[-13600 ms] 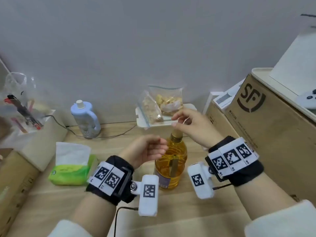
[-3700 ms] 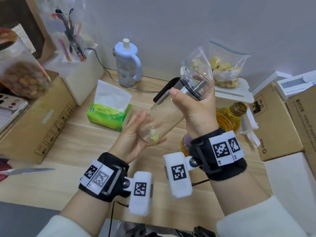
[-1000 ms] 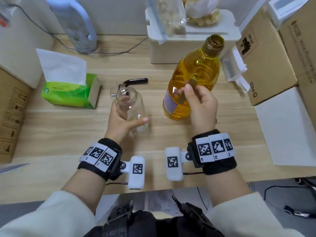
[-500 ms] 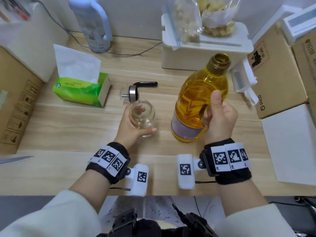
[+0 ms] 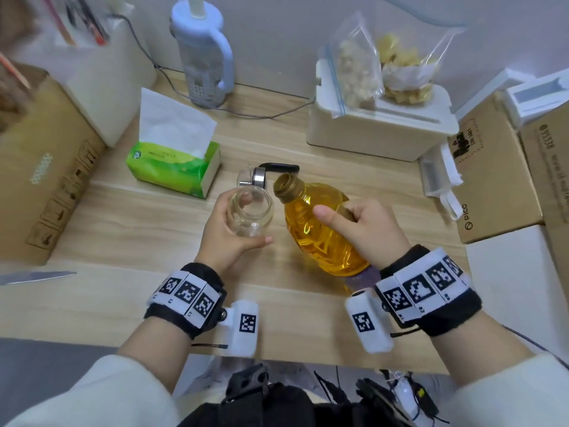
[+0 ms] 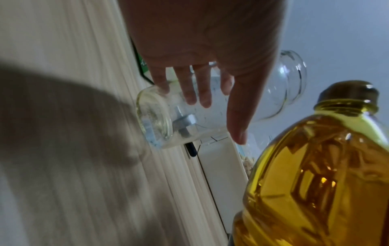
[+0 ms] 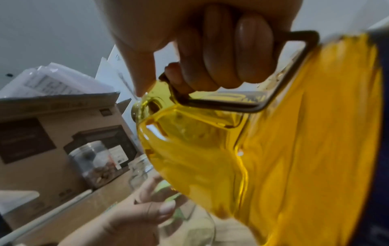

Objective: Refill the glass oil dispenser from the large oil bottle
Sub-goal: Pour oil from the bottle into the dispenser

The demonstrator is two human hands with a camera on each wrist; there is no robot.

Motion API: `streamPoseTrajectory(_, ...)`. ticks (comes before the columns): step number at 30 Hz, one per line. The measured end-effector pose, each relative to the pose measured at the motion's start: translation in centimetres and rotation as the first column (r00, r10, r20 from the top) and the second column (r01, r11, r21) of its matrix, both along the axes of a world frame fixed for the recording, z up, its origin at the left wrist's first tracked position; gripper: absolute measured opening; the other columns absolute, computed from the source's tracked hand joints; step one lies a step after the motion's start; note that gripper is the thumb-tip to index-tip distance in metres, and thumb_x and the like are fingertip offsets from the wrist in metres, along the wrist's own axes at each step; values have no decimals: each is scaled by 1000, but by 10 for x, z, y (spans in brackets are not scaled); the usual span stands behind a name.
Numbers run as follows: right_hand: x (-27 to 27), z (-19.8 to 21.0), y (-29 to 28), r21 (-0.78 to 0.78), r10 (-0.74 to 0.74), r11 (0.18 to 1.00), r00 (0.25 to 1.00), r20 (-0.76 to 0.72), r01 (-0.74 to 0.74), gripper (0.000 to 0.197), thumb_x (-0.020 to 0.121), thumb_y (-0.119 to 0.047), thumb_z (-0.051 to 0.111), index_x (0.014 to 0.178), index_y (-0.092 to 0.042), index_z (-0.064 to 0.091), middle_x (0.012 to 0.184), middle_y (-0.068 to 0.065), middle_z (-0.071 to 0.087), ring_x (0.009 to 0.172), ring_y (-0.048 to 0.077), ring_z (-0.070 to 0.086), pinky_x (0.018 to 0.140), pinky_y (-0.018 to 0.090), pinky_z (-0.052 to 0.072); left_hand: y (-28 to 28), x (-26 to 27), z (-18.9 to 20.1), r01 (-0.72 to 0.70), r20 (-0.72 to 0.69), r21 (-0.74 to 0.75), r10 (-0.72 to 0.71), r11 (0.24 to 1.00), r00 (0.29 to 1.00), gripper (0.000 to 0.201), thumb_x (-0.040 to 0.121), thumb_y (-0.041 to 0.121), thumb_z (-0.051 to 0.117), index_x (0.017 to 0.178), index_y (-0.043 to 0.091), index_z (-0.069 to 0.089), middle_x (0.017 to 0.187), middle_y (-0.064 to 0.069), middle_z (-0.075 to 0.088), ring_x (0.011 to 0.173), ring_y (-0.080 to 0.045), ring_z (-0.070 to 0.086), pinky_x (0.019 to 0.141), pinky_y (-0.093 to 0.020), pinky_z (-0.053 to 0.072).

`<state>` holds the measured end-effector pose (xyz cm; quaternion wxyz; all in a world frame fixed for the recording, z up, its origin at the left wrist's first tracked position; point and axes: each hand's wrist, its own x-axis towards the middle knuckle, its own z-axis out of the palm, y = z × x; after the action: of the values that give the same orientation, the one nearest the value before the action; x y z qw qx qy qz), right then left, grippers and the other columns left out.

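Tilted since the earlier frame, the heavy oil bottle (image 5: 320, 229) is gripped at its handle (image 7: 273, 99) by right hand (image 5: 363, 229) fingers; the fragile, seemingly empty glass dispenser (image 5: 250, 211) is clasped by the left hand (image 5: 228, 238).

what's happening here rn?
A person is about to top up a glass oil dispenser from a large oil bottle. The left hand holds the open, nearly empty dispenser on the wooden table. The right hand grips the bottle's handle and tilts its uncapped mouth toward the dispenser's rim. No oil is visibly flowing. The dispenser's lid lies just behind.
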<state>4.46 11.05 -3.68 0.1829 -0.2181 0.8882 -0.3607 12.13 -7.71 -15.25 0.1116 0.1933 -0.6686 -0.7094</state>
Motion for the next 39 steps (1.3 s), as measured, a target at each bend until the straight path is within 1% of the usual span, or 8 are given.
streamPoseTrajectory(2,-1,0,-3,109,38,993,999,-2,-37,55,75,-61,54,47,-16,38,48,0,35,50,18,38,57,32,34,-4,2,-1,3,11,-24,-3,1000,1000,86,43,2,88,115,24,47,111,8,57,104,1,54,98,-27,41)
streamPoseTrajectory(7,-7,4,-13,318,127,941,992,-11,-117,59,76,-66,49,51,-13,41,50,3,34,47,17,35,55,33,32,-7,0,-4,52,37,-57,-50,997,998,89,42,6,88,118,23,45,114,2,57,114,-19,53,102,-36,41)
streamPoseTrajectory(17,-15,17,-9,537,187,828,982,7,-161,60,78,-68,45,49,-16,41,49,0,39,47,17,39,53,33,33,-2,-13,-12,122,30,-87,-120,989,992,87,45,-2,87,117,22,45,111,4,57,112,-18,53,100,-32,41)
streamPoseTrajectory(21,-14,21,-6,580,189,800,982,-8,-150,62,79,-67,46,45,-16,36,46,0,35,46,17,36,52,32,29,4,-15,-18,180,36,-44,-178,983,983,86,42,0,89,110,32,46,109,6,58,110,-17,54,99,-31,41)
streamPoseTrajectory(26,-11,23,-4,600,180,786,984,9,-149,63,79,-66,47,45,-15,30,45,1,30,45,18,33,52,32,27,9,-16,-27,224,66,-40,-221,974,973,91,43,1,89,120,17,44,113,0,58,110,-16,54,97,-30,42)
streamPoseTrajectory(29,-11,25,-3,605,175,782,984,19,-151,64,79,-65,49,45,-15,28,45,1,28,45,18,30,51,31,25,12,-14,-31,219,73,-25,-217,975,973,90,45,-1,87,119,23,42,110,8,57,110,-15,54,97,-27,41)
streamPoseTrajectory(34,-11,27,-3,619,177,769,984,34,-160,63,78,-66,48,45,-16,29,45,0,28,45,17,30,50,31,24,12,-13,-33,231,68,-40,-228,972,971,90,47,-3,86,120,23,41,111,6,56,113,-17,53,100,-31,40)
streamPoseTrajectory(39,-11,29,-6,625,188,763,982,30,-165,63,79,-66,48,45,-16,28,45,0,27,44,17,28,49,30,23,13,-12,-30,232,58,-47,-229,972,972,88,49,-5,85,120,22,40,109,7,55,109,-15,53,95,-23,40)
